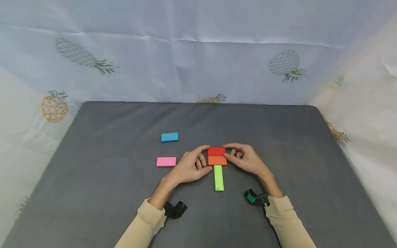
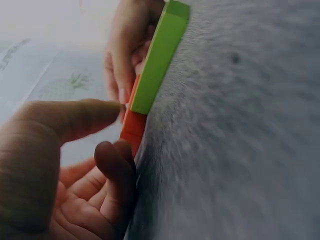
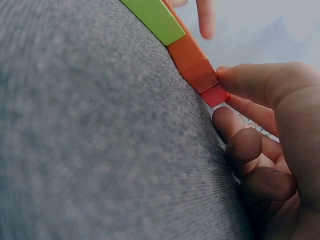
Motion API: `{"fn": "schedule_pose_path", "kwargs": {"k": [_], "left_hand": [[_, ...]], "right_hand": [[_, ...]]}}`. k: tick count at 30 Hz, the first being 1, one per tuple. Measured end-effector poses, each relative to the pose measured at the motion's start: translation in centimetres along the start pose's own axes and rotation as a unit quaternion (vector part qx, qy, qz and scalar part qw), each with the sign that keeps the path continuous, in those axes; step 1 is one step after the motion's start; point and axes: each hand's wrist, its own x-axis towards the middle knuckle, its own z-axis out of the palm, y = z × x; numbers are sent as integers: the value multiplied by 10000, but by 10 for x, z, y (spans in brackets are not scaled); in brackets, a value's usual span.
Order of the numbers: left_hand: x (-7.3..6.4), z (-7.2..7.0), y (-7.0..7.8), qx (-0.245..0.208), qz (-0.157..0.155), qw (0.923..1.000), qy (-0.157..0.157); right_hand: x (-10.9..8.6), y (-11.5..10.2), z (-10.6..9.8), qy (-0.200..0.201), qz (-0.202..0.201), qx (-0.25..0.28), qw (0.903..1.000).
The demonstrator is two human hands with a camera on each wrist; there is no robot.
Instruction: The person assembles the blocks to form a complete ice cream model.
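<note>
A red block (image 1: 216,152) lies against the far long side of an orange block (image 1: 217,160), both flat on the grey table. From the orange block's near side a lime green block (image 1: 219,178) runs toward me, making a T shape. My right hand (image 1: 246,159) pinches at the right end, thumb by the orange block's edge, index finger at the red block's far corner. On the left side, my left hand (image 1: 190,166) has index finger and thumb extended, tips right by the left corners of the red and orange blocks. Its other fingers are loosely bent.
A pink block (image 1: 166,162) lies left of my left hand, with a blue block (image 1: 169,137) farther back. Black wrist devices (image 1: 175,209) sit by both sleeves. Behind the table (image 1: 93,165) hangs a white cloth (image 1: 186,69) printed with pineapples.
</note>
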Motion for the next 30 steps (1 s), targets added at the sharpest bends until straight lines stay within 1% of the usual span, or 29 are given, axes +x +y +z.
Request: {"fn": "schedule_pose_path", "kwargs": {"k": [3,6,9,12,15,18,20,23,25,30], "left_hand": [[-8,-2,4,-29,18,9999,98],[-19,-7,6,-1,-16,9990,440],[-30,-12,7,-2,-116,9968,789],[-40,-18,8,-54,-296,9948,972],[-48,-24,9,-100,-520,9932,1032],[-55,-29,8,-85,-627,9921,1080],[-59,-32,7,-42,-629,9918,1115],[-65,-36,7,113,-519,9914,1192],[-68,-39,6,156,-508,9908,1243],[-74,-48,5,59,-703,9885,1334]], "right_hand": [[-2,1,-1,14,25,-35,10000],[-3,2,-2,1,30,-62,10000],[-3,3,-2,-9,25,-44,10000],[-2,3,-2,-21,10,-13,10000],[-1,3,-1,-24,-24,4,10000],[-1,3,-1,-28,-19,27,10000],[0,3,-1,-30,-18,35,10000],[0,3,-1,-39,-12,29,10000],[0,3,-1,-44,-25,24,10000],[0,3,-2,-41,-32,22,10000]]}}
